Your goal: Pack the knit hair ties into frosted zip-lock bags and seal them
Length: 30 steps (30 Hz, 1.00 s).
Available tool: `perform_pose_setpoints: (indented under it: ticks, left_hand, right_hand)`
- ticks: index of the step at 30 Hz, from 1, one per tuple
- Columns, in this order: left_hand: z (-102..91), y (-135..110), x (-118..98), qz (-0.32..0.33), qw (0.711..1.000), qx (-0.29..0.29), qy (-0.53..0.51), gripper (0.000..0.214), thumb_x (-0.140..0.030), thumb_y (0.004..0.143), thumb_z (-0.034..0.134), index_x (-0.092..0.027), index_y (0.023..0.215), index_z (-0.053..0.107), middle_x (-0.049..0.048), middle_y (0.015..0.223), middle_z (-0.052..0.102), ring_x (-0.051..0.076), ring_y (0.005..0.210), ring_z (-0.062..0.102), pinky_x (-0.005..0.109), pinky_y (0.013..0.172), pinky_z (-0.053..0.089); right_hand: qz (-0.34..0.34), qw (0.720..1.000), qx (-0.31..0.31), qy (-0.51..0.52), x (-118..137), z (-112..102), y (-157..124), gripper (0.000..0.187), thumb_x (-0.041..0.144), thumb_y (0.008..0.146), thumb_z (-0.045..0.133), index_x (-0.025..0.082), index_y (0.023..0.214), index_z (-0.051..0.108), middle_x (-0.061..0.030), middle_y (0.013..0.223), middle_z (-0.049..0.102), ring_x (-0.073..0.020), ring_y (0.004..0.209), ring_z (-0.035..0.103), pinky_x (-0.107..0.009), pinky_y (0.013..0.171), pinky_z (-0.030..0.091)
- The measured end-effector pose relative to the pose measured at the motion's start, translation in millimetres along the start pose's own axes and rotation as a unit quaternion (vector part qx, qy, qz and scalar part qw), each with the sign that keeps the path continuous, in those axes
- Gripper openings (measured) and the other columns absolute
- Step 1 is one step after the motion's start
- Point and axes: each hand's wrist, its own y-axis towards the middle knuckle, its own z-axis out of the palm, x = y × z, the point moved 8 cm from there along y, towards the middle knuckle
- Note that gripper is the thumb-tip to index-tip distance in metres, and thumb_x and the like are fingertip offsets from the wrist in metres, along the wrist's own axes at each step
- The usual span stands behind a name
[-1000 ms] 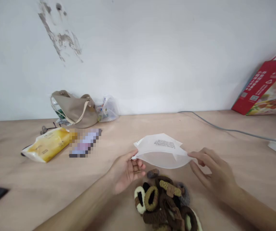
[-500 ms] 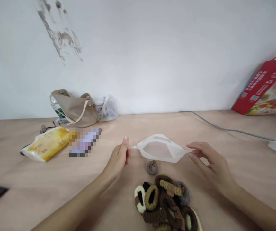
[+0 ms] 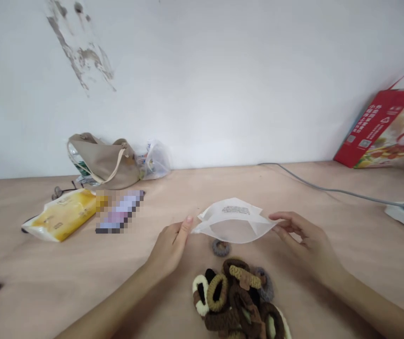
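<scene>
Bag: a clear bag [image 3: 233, 230] is held up over the table [image 3: 46, 278] by two corners, so it is pulled tight.
Left hand [image 3: 169, 249]: clamped on one corner.
Right hand [image 3: 305, 245]: clamped on the other corner.
Near: hair ties [image 3: 217, 293] are piled below; one grey tie [image 3: 221, 248] is left apart.
Change: the bag is opened wider than before.

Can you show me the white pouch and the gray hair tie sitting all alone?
White pouch [image 3: 232, 230]: head view, on its see-through lower middle.
Gray hair tie [image 3: 216, 248]: head view, on the left side of its ring.
</scene>
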Motion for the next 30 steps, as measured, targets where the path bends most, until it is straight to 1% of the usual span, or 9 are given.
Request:
perform_pose_setpoints:
  ticks: [4,6,10,12,14,18,21,24,30]
  left_hand:
    - [-3.4,-8,4,0.003,1.000,0.004,0.015,0.054,-0.056,0.090,0.024,-0.021,0.050,0.034,-0.0031,0.048,0.039,0.016,0.051,0.041,0.027,0.052,0.029]
    - [-7.3,-17,4,0.025,0.999,-0.010,0.020,0.049,-0.051,0.091,0.028,-0.021,0.053,0.033,-0.0038,0.049,0.037,0.015,0.050,0.040,0.026,0.051,0.029]
    - [-1.3,-53,-23,0.229,0.973,0.031,0.005,0.026,-0.032,0.091,0.042,-0.019,0.069,0.047,-0.0016,0.064,0.050,0.014,0.059,0.048,0.025,0.057,0.037]
    - [10.8,-77,-41,0.347,0.932,0.101,0.016,0.008,-0.026,0.088,0.051,-0.019,0.089,0.054,0.0034,0.084,0.059,0.017,0.075,0.052,0.028,0.069,0.041]
    - [19.4,-92,-52,0.410,0.900,0.143,0.038,0.017,-0.023,0.085,0.055,-0.019,0.102,0.055,0.0069,0.095,0.060,0.020,0.083,0.052,0.031,0.075,0.041]
    - [22.7,-94,-63,0.414,0.894,0.155,0.069,0.027,-0.007,0.082,0.046,-0.020,0.103,0.057,0.0059,0.092,0.060,0.018,0.080,0.052,0.029,0.070,0.042]
    - [22.8,-92,-69,0.415,0.891,0.148,0.107,0.036,-0.002,0.079,0.045,-0.022,0.106,0.058,0.0046,0.091,0.060,0.017,0.079,0.052,0.028,0.067,0.042]
    - [24.4,-91,-73,0.426,0.885,0.138,0.126,0.027,-0.006,0.080,0.049,-0.022,0.099,0.060,0.0037,0.088,0.061,0.017,0.077,0.053,0.027,0.063,0.042]
    - [19.5,-95,-74,0.441,0.886,0.085,0.118,0.017,-0.011,0.088,0.045,-0.020,0.086,0.059,0.0041,0.080,0.062,0.016,0.070,0.052,0.026,0.060,0.041]
  right_hand:
    - [0.008,0.999,-0.018,-0.029,0,-14,-11,0.023,0.034,0.086,0.049,0.025,0.106,0.058,-0.0035,0.085,0.065,-0.0174,0.070,0.063,-0.022,0.043,0.044]
    - [-0.033,0.997,-0.037,-0.054,12,-21,-21,0.019,0.029,0.086,0.049,0.025,0.103,0.057,-0.0026,0.082,0.063,-0.0167,0.069,0.061,-0.022,0.045,0.045]
    - [-0.199,0.978,0.043,-0.050,60,-8,-45,0.022,0.015,0.087,0.048,0.026,0.105,0.055,-0.0024,0.089,0.065,-0.0165,0.080,0.062,-0.027,0.068,0.051]
    - [-0.238,0.963,0.122,-0.036,78,10,-54,0.026,0.014,0.088,0.048,0.026,0.110,0.053,-0.0032,0.094,0.066,-0.0169,0.084,0.061,-0.028,0.072,0.051]
    - [-0.243,0.953,0.175,-0.033,87,27,-57,0.025,0.014,0.088,0.049,0.024,0.111,0.053,-0.0038,0.095,0.067,-0.0173,0.085,0.060,-0.029,0.073,0.051]
    - [-0.267,0.946,0.178,-0.049,90,37,-56,0.026,0.009,0.087,0.048,0.023,0.108,0.054,-0.0026,0.091,0.068,-0.0156,0.080,0.060,-0.027,0.070,0.051]
    - [-0.341,0.928,0.140,-0.056,93,24,-60,0.029,0.008,0.086,0.051,0.021,0.112,0.053,-0.0035,0.094,0.069,-0.0145,0.080,0.062,-0.026,0.072,0.051]
    - [-0.402,0.907,0.101,-0.074,98,11,-60,0.026,0.008,0.087,0.052,0.020,0.110,0.055,-0.0077,0.108,0.067,-0.0181,0.096,0.061,-0.030,0.082,0.051]
    - [-0.388,0.904,0.042,-0.173,98,16,-41,0.026,0.005,0.090,0.041,0.018,0.105,0.059,-0.0115,0.111,0.066,-0.0208,0.100,0.061,-0.037,0.087,0.049]
